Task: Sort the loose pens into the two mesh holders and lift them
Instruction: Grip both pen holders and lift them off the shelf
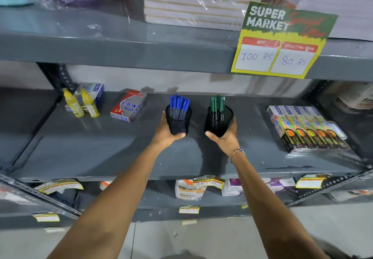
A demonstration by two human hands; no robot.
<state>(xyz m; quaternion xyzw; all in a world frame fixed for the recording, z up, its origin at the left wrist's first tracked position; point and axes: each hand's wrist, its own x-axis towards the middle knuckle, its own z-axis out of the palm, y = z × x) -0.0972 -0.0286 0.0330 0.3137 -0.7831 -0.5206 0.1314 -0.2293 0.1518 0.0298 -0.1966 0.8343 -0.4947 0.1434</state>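
1. Nearest the camera, two bare forearms reach out over the grey metal shelf [84,149]; the right wrist wears a thin beaded bracelet [238,153].
2. The left hand [167,132] is wrapped around the lower part of the left black mesh holder [179,120], thumb under its base and fingers behind.
3. The right hand [226,137] cups the right black mesh holder [219,120] the same way, closed on its base and far side.
4. The blue pens [178,103] stand in the left black mesh holder and the green pens [217,103] in the right one, so sorting looks finished; no loose pens show on the grey metal shelf.
5. Both holders sit in the palms just beside each other; whether they are already off the grey metal shelf I cannot tell, so the lift is the step under way or just starting.
6. Left of the holders lie a red and grey staple box [128,105] and two yellow glue bottles [81,105]; right of them lie wrapped colour-pencil boxes [306,127], all well apart.
7. Above the holders, the upper shelf edge [121,50] with its yellow price sign [282,42] limits how high they can rise.
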